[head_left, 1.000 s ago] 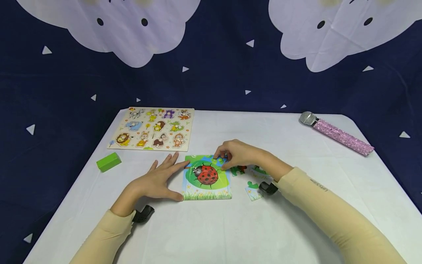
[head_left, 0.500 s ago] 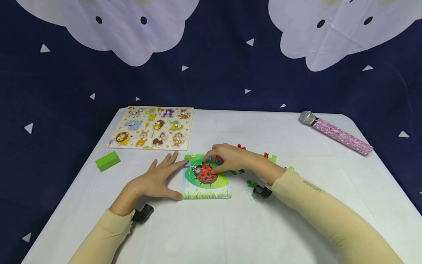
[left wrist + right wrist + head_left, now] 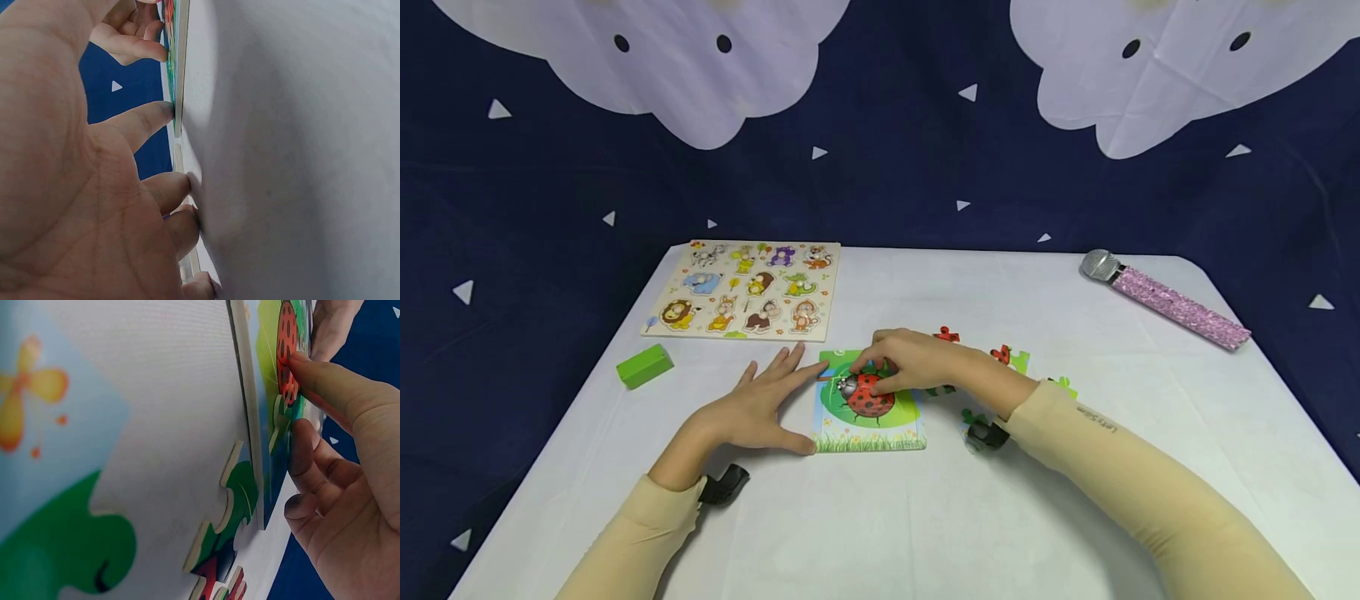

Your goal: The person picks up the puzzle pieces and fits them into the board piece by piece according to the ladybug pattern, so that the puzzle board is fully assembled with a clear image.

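A flat ladybug puzzle (image 3: 870,443) lies mid-table in the head view, with a red spotted ladybug on a green leaf. My left hand (image 3: 756,414) rests at its left side, fingers spread, with the thumb and index finger touching the edge. Over the upper right of the picture, my right hand (image 3: 917,358) has its thumb and fingers bent down onto it. In the right wrist view the thumb touches the ladybug, and a raised green puzzle piece (image 3: 277,419) sits between thumb and index finger, partly hidden. Several loose puzzle pieces (image 3: 947,334) lie to the right, some behind the right forearm.
An animal peg board (image 3: 741,292) lies at the back left. A green block (image 3: 645,367) sits in front of it. A pink glitter microphone (image 3: 1176,305) lies at the back right of the white table (image 3: 880,525). A dark cloth hangs behind.
My right hand has slid left from the puzzle's upper right toward the ladybug with the puzzle piece, uncovering loose pieces behind the forearm. The left hand stays in place.
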The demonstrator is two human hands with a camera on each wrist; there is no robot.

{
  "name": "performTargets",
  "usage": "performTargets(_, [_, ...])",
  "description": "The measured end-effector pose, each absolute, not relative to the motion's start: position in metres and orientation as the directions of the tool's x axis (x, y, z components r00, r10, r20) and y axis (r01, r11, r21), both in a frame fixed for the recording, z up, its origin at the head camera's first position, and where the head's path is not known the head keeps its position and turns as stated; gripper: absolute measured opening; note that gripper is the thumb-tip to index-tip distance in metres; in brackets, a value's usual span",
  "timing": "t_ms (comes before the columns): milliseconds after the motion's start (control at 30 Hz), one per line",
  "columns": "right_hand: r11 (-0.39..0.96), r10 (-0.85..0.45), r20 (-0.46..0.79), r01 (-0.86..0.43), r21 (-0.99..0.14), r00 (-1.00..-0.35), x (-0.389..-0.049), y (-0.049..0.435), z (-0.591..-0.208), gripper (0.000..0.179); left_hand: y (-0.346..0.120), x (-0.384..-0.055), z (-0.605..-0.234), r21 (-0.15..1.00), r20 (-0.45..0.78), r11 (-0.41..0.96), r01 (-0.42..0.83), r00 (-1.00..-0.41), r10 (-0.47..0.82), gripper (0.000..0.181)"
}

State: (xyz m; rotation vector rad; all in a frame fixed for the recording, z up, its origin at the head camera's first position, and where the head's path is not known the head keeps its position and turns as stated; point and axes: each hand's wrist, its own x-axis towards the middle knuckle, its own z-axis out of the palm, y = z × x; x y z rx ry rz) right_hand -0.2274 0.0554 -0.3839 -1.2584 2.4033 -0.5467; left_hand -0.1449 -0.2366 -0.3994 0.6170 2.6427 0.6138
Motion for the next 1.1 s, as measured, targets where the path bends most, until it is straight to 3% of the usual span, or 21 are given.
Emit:
performTargets(333, [0.533,-0.819,-0.124,-0.663,-0.526,-0.561,-0.23,0.074,-0.375,0.042,-0.236,-0.142,-0.398,0.475,-0.264,0.821,0.316,-0.839,0.475,0.119])
performTargets(533, [0.542,-0.784,-0.062,-0.633,-0.553,-0.617,-0.238,0.106,-0.364,0.039,-0.236,-0.142,-0.396,0.482,-0.244,0.815,0.321,-0.844,0.477,0.123])
performTargets(833, [0.657,-0.665,-0.1,-0.516,-0.55,-0.74,-0.25,0.149,-0.371,0.047,-0.238,-0.141,-0.397,0.482,-0.235,0.812,0.331,-0.843,0.483,0.129])
performTargets(1100, [0.696,-0.628,-0.134,-0.475,-0.538,-0.767,-0.246,0.172,-0.377,0.055,-0.234,-0.141,-0.395,0.468,-0.234,0.816,0.34,-0.842,0.485,0.129])
